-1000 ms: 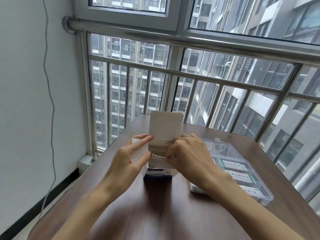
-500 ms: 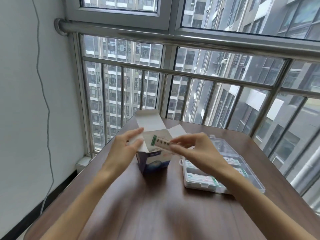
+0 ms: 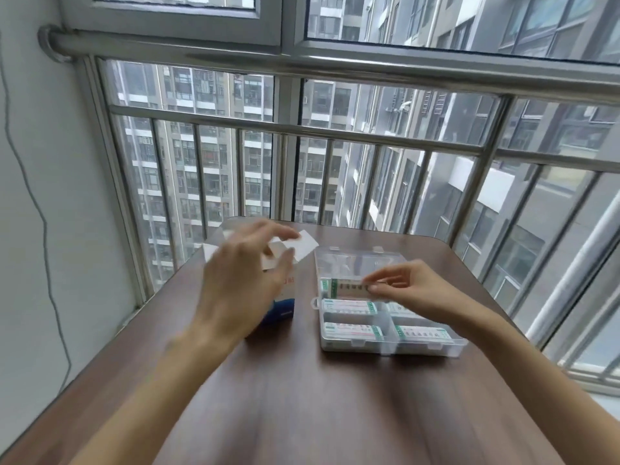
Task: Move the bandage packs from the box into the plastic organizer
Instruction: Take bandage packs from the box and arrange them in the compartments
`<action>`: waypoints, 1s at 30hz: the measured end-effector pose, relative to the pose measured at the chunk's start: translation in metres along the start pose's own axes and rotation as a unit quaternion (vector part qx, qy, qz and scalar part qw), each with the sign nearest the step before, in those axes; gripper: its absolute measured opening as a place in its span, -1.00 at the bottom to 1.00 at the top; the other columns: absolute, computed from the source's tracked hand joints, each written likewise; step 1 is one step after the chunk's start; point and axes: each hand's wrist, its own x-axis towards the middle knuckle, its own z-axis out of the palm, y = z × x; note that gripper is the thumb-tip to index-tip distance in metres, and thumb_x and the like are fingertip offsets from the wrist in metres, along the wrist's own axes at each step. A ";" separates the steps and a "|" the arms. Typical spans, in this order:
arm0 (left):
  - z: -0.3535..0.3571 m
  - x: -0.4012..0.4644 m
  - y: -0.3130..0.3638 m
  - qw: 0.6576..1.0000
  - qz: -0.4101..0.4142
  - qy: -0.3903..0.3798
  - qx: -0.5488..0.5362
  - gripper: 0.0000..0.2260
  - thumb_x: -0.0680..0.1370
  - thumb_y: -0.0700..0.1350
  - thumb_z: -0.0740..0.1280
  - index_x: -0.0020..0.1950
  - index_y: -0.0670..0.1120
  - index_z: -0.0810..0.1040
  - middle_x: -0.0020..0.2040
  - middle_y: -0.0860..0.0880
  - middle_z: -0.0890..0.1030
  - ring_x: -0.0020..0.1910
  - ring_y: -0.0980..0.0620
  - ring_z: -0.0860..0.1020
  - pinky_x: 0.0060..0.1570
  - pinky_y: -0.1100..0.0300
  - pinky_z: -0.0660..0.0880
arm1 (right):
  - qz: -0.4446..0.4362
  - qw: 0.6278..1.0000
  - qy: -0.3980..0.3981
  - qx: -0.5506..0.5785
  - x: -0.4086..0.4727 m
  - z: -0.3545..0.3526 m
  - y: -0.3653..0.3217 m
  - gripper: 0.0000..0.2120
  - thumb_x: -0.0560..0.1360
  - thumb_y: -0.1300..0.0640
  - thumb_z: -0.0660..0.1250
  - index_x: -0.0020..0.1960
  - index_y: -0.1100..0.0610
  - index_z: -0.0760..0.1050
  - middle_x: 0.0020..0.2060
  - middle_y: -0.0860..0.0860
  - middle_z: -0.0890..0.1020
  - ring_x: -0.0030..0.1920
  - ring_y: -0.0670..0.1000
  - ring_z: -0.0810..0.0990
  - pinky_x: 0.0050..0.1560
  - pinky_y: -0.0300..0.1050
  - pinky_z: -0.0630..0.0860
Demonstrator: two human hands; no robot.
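Paper-wrapped bandage pack sits pinched between right hand fingertips, long axis 9-to-3, over the plastic organizer at its 12 o'clock compartment. Left hand, fingers spread and holding nothing, hovers before the box at 9 o'clock.

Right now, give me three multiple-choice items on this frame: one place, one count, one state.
1. Where is the box relative to the plastic organizer?
A. left of it
B. inside it
C. right of it

2. How many bandage packs already lie flat in the organizer's visible compartments?
A. none
B. at least three
C. exactly one

3. What is the right hand doing?
A. resting flat on the table
B. pinching a bandage pack over the organizer
C. closing the lid

Key: 1 A, the box stands apart to the left; 2 B, three labelled packs show in the nearer compartments; 3 B, its fingers pinch the pack's end.
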 end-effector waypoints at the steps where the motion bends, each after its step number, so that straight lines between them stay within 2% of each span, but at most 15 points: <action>1: 0.007 -0.004 0.008 0.999 0.002 -0.040 -0.012 -0.87 0.51 -0.04 0.37 0.02 0.16 0.59 -0.14 0.34 0.56 -0.22 0.26 0.52 -0.19 0.22 0.43 | 0.001 1.000 -0.009 -0.017 -0.001 0.002 0.006 -0.85 0.48 0.22 0.39 -0.14 -0.02 0.63 -0.19 -0.01 0.70 -0.16 -0.10 0.60 -0.18 -0.36 0.47; 2: 0.015 -0.007 0.013 0.997 0.000 -0.082 -0.015 -0.89 0.52 -0.01 0.35 0.00 0.19 0.60 -0.17 0.39 0.56 -0.24 0.27 0.55 -0.20 0.21 0.46 | 0.000 0.999 -0.015 -0.034 -0.002 0.004 0.012 -0.86 0.48 0.21 0.39 -0.14 -0.02 0.64 -0.25 -0.06 0.68 -0.21 -0.15 0.57 -0.22 -0.34 0.44; 3: 0.024 -0.010 0.015 0.992 0.001 -0.123 -0.008 -0.89 0.52 0.03 0.34 0.01 0.20 0.60 -0.13 0.39 0.58 -0.17 0.27 0.57 -0.14 0.20 0.49 | -0.006 0.999 -0.015 -0.050 -0.003 0.008 0.017 -0.87 0.47 0.21 0.39 -0.13 -0.01 0.65 -0.33 -0.14 0.65 -0.28 -0.22 0.53 -0.25 -0.37 0.41; 5: 0.042 -0.014 0.015 0.981 -0.001 -0.194 0.028 -0.85 0.54 0.08 0.30 0.08 0.24 0.59 0.06 0.34 0.60 0.01 0.22 0.57 0.00 0.19 0.48 | -0.034 0.996 -0.005 -0.079 -0.004 0.014 0.025 -0.87 0.45 0.23 0.41 -0.09 0.03 0.67 -0.40 -0.19 0.60 -0.35 -0.29 0.50 -0.23 -0.43 0.40; 7: 0.053 -0.016 0.009 0.966 -0.009 -0.249 0.066 -0.81 0.55 0.11 0.26 0.15 0.25 0.54 0.18 0.32 0.55 0.16 0.18 0.53 0.07 0.15 0.45 | -0.062 0.993 -0.006 -0.104 -0.002 0.020 0.028 -0.87 0.42 0.23 0.42 -0.07 0.06 0.67 -0.34 -0.14 0.62 -0.32 -0.29 0.53 -0.19 -0.41 0.43; 9: 0.059 -0.018 0.006 0.955 -0.007 -0.283 0.091 -0.79 0.57 0.12 0.22 0.18 0.26 0.52 0.21 0.32 0.53 0.22 0.15 0.50 0.10 0.11 0.43 | -0.077 0.990 -0.004 -0.118 0.000 0.024 0.033 -0.88 0.40 0.20 0.44 -0.09 0.03 0.66 -0.30 -0.10 0.64 -0.28 -0.25 0.57 -0.18 -0.38 0.42; 12: 0.060 -0.019 0.003 0.948 -0.008 -0.300 0.103 -0.79 0.56 0.15 0.22 0.17 0.27 0.52 0.15 0.30 0.56 0.21 0.12 0.51 0.09 0.11 0.44 | -0.083 0.986 0.012 -0.143 0.002 0.028 0.039 -0.91 0.37 0.09 0.47 -0.13 -0.05 0.67 -0.26 -0.10 0.67 -0.24 -0.20 0.57 -0.20 -0.31 0.40; 14: 0.060 -0.017 0.002 0.948 -0.006 -0.300 0.107 -0.81 0.55 0.15 0.24 0.13 0.27 0.54 0.12 0.31 0.57 0.19 0.13 0.52 0.08 0.13 0.44 | -0.087 0.982 0.026 -0.164 0.001 0.029 0.040 -0.92 0.36 0.04 0.48 -0.14 -0.07 0.68 -0.26 -0.12 0.63 -0.25 -0.21 0.53 -0.21 -0.31 0.34; 16: 0.058 -0.015 0.004 0.946 0.000 -0.303 0.114 -0.83 0.53 0.15 0.27 0.08 0.25 0.57 0.09 0.29 0.59 0.17 0.12 0.52 0.07 0.14 0.44 | -0.088 0.980 0.035 -0.173 0.000 0.027 0.038 -0.91 0.35 0.03 0.49 -0.14 -0.10 0.69 -0.26 -0.09 0.56 -0.22 -0.17 0.52 -0.18 -0.24 0.39; 20: 0.057 -0.006 0.009 0.935 0.000 -0.330 0.126 -0.84 0.49 0.04 0.31 0.02 0.22 0.61 0.04 0.23 0.63 0.11 0.09 0.55 0.05 0.16 0.46 | -0.061 0.980 -0.008 -0.190 0.000 0.021 0.031 -0.88 0.37 0.06 0.47 -0.10 -0.07 0.69 -0.27 -0.02 0.53 -0.18 -0.07 0.53 -0.07 -0.15 0.45; 24: 0.058 0.006 0.013 0.921 -0.017 -0.368 0.125 -0.80 0.41 -0.06 0.34 -0.04 0.18 0.65 -0.06 0.24 0.66 0.02 0.14 0.58 -0.03 0.20 0.45 | -0.007 0.980 -0.024 -0.199 0.006 0.014 0.025 -0.88 0.31 0.06 0.53 -0.15 -0.02 0.69 -0.43 -0.03 0.46 -0.38 -0.09 0.41 -0.30 -0.17 0.32; 27: 0.060 0.012 0.016 0.908 -0.014 -0.394 0.142 -0.81 0.40 -0.08 0.35 -0.08 0.17 0.67 -0.06 0.16 0.66 0.00 0.07 0.57 -0.12 0.19 0.38 | 0.014 0.977 -0.040 -0.209 0.009 0.011 0.020 -0.89 0.28 0.04 0.55 -0.27 -0.07 0.63 -0.50 -0.09 0.43 -0.47 -0.15 0.37 -0.38 -0.25 0.28; 30: 0.058 0.011 0.019 0.907 -0.003 -0.394 0.148 -0.81 0.45 -0.07 0.33 -0.05 0.18 0.67 -0.22 0.13 0.57 0.02 0.03 0.57 -0.11 0.18 0.39 | 0.012 0.979 -0.048 -0.199 0.009 0.006 0.015 -0.87 0.31 0.04 0.54 -0.32 -0.09 0.60 -0.58 -0.13 0.42 -0.54 -0.20 0.40 -0.43 -0.33 0.25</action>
